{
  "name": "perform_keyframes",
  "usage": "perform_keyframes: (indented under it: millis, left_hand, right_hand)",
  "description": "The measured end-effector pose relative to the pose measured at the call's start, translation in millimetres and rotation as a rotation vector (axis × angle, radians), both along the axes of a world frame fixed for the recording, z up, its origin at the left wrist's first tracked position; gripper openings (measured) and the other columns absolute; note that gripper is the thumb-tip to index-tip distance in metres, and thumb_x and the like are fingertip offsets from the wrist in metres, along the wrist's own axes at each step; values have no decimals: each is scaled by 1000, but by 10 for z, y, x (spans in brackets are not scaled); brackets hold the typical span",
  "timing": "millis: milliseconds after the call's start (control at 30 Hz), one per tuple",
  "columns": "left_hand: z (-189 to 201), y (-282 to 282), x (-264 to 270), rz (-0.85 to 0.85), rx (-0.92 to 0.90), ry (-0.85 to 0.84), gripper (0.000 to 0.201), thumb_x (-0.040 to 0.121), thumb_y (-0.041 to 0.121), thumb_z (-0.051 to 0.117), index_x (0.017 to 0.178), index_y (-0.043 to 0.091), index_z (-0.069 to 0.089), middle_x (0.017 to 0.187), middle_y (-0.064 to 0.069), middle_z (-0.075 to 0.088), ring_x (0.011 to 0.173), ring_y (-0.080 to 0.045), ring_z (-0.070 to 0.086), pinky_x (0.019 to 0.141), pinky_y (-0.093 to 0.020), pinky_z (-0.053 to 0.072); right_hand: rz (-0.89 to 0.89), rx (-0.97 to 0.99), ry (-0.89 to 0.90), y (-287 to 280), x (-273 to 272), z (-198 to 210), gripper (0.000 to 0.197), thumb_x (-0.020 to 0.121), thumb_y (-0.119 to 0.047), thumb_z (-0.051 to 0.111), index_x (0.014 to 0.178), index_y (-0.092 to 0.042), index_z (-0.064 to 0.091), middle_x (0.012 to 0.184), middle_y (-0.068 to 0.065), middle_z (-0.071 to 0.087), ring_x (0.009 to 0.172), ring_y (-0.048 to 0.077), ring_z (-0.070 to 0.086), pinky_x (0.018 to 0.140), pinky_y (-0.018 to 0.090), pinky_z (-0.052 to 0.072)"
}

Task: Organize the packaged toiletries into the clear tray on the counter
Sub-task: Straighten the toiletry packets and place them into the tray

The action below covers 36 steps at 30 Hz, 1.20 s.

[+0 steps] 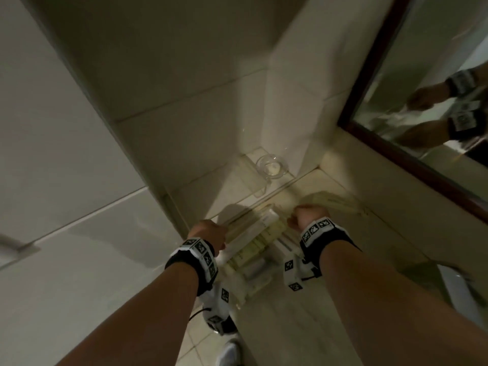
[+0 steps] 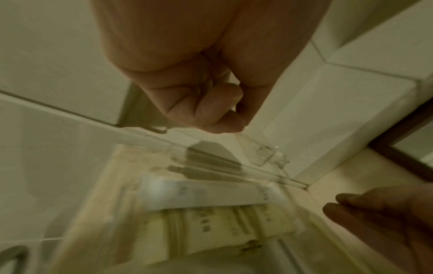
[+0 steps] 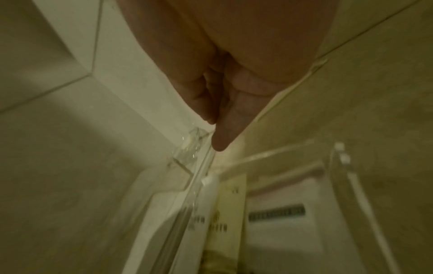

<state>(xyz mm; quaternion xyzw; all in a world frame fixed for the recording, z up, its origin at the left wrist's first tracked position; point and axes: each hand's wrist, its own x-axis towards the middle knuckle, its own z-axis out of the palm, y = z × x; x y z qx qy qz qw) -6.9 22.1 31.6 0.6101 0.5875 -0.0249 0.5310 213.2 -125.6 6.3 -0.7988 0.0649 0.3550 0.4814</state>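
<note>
Room: tiled bathroom corner, pale wall tiles (image 1: 66, 143) in dim light, a dark-framed mirror (image 1: 435, 83) on the wall beyond the right hand, floor tiles and a pale shoe (image 1: 229, 352) below the forearms. Table (image 1: 303, 326): pale stone, meeting the wall just ahead of both sets of fingers. Clear tray (image 1: 266, 282): lies on the table directly between the 2 hands, its transparent walls catching light. Packaged toiletries (image 1: 253, 247): already inside the tray, laid side by side, a long white pack (image 2: 206, 194) uppermost, yellowish sachets (image 2: 211, 228) next to it, and a white pack printed with a dark bar (image 3: 276, 215) on the right-hand side; exact count unreadable through blur. Further yellowish packets (image 1: 335, 202): on the table just beyond the right knuckles, outside the tray; judged to be the remainder. Glass dish (image 1: 272, 167): farther ahead, in the corner, well apart from both hands. Left hand (image 1: 208, 233): fingers (image 2: 206, 105) curled into the palm at the tray's left edge; whether they pinch the wall or a packet cannot be told. Right hand (image 1: 309, 216): fingers (image 3: 222, 129) curled, one tip lying against the tray's clear rim; a grip cannot be confirmed. Progress, judged: most items housed, tray apparently being squared to the wall, loose packets outstanding.
</note>
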Motion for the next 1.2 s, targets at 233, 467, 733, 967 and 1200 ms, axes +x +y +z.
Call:
perform_keyframes:
  millis: [233, 467, 733, 967, 1200]
  left_hand:
    - [702, -443, 881, -101, -62, -303, 22, 93, 21, 62, 77, 6, 64, 68, -12, 67, 61, -25, 60, 56, -30, 50]
    - [1434, -1513, 1798, -397, -195, -556, 26, 95, 17, 53, 70, 10, 58, 63, -9, 59, 52, -22, 50, 51, -25, 43]
    - [2017, -3109, 2444, -666, -323, -572, 29, 97, 20, 54, 73, 6, 60, 70, -11, 62, 56, -22, 55, 53, -28, 46]
    - [2079, -4548, 2525, -904, -448, -548, 25, 98, 22, 54, 77, 10, 58, 61, -5, 60, 44, -15, 54, 40, -19, 45]
    - [1802, -5662, 2391, -1096, -528, -445, 20, 98, 17, 48, 78, 16, 49, 68, -4, 47, 54, -16, 40, 50, -26, 32]
  right_hand:
    - [-86, 153, -150, -854, 414, 995, 33, 92, 3, 53, 125, 9, 55, 116, 25, 65, 82, 26, 64, 74, 34, 60]
    - [-452, 264, -219, -2326, 602, 1974, 6, 96, -2, 55, 94, -6, 59, 91, 18, 65, 67, 25, 65, 49, 29, 57]
    - [-838, 299, -357, -4204, 294, 2591, 10, 93, 5, 52, 90, 1, 60, 78, 22, 62, 61, 32, 62, 56, 36, 55]
    - [-1128, 247, -406, -5625, -345, 2595, 5, 92, -2, 60, 93, 1, 64, 86, 22, 69, 63, 31, 67, 62, 43, 61]
    - [-1294, 191, -395, -6601, -823, 2231, 10, 95, -5, 56, 89, 1, 63, 76, 17, 65, 60, 27, 66, 54, 36, 59]
